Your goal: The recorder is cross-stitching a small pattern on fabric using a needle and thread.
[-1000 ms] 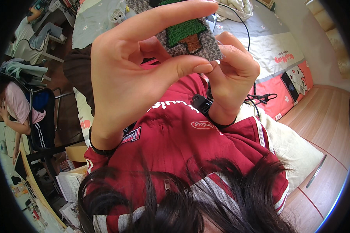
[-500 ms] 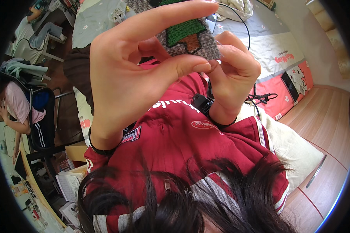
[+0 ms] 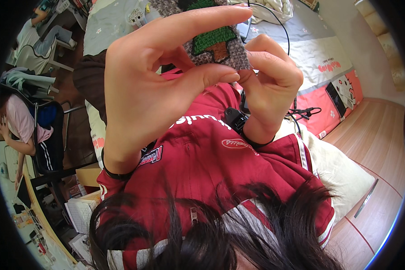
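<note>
A piece of grey woven fabric [image 3: 216, 44] is embroidered with a green tree on a brown trunk, outlined in dark thread. It is held up at the top of the view, above my lap. My left hand [image 3: 137, 96] grips its left side and lower edge, thumb along the bottom and index finger stretched across the front. At the lower right corner, the thumb and bent index finger of my right hand [image 3: 271, 83] are pinched together. Whether a needle or thread is also between them cannot be seen. The fabric's top is cut off by the frame.
A small black device [image 3: 235, 118] sits by my right wrist. Black cables [image 3: 303, 112] and a phone-like black slab [image 3: 335, 100] lie on the bed at right. A pale pillow [image 3: 342, 180] is beside me. Two other people sit at the left, one on a chair [image 3: 54, 130].
The embroidered fabric and my left fingers have shifted slightly down and left. My right hand stays pinched at the corner, moving only a little.
</note>
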Motion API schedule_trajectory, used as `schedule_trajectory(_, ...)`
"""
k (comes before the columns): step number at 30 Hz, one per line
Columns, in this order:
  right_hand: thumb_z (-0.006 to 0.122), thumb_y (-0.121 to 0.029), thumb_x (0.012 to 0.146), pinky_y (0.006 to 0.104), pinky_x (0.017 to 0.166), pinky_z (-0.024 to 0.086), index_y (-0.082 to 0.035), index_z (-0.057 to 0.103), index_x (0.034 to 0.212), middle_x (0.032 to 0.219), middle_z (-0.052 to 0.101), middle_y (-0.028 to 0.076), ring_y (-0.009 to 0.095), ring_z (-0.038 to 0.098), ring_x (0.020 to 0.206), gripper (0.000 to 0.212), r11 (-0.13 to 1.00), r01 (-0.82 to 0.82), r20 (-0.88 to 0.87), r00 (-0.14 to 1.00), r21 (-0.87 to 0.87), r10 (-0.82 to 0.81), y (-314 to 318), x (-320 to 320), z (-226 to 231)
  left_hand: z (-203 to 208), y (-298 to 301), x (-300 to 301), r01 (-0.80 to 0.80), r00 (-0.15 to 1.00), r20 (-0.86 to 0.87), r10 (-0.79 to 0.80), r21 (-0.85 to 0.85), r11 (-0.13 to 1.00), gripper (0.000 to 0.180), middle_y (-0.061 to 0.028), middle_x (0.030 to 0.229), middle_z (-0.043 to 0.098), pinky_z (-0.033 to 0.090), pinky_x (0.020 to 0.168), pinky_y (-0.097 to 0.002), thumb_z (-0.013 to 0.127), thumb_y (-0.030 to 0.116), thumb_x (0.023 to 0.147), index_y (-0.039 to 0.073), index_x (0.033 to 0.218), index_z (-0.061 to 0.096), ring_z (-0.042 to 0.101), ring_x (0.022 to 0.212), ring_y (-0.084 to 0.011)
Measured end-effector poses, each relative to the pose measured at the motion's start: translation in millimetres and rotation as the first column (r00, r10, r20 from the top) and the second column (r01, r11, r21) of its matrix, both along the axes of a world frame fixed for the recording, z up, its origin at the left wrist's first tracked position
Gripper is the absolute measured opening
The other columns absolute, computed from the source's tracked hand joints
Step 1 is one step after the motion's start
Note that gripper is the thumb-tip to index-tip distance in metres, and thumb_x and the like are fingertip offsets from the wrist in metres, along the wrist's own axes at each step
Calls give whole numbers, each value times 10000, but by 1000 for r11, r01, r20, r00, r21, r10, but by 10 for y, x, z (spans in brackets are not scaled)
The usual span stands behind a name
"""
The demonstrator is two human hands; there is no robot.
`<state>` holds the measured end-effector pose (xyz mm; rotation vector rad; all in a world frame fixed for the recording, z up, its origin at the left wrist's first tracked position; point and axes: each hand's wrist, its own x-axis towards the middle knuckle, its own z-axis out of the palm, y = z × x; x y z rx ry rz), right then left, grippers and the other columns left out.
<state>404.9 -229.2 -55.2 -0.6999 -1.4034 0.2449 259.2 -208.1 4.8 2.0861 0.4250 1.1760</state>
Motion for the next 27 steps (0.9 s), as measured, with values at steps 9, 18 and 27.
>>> schedule_trajectory(9,587,120,526,221,454,363,-12,636,724,590,512,54,126,504,510,243,995,-84,-57,995,-46,81,3,1,-9,-17,24,8,77,997,30,-75,-60,995,532,-199,1129,507,471,779,-239,639,-105,626,-104,1124,453,540,967,-174)
schedule_trajectory(18,595,112,550,220,461,369,-8,635,724,594,519,51,121,508,515,215,991,-121,-89,989,-51,116,27,-24,-4,-18,61,21,118,992,44,-118,5,993,527,-198,1126,510,466,787,-237,643,-99,625,-104,1119,458,540,970,-175)
schedule_trajectory(27,580,122,601,201,529,435,6,606,760,671,596,64,93,553,571,199,984,-17,-184,983,-175,-15,77,-51,-46,-54,67,16,-127,962,-264,67,-219,967,508,-76,1046,577,461,613,-162,590,-156,638,-15,1119,512,564,789,-67)
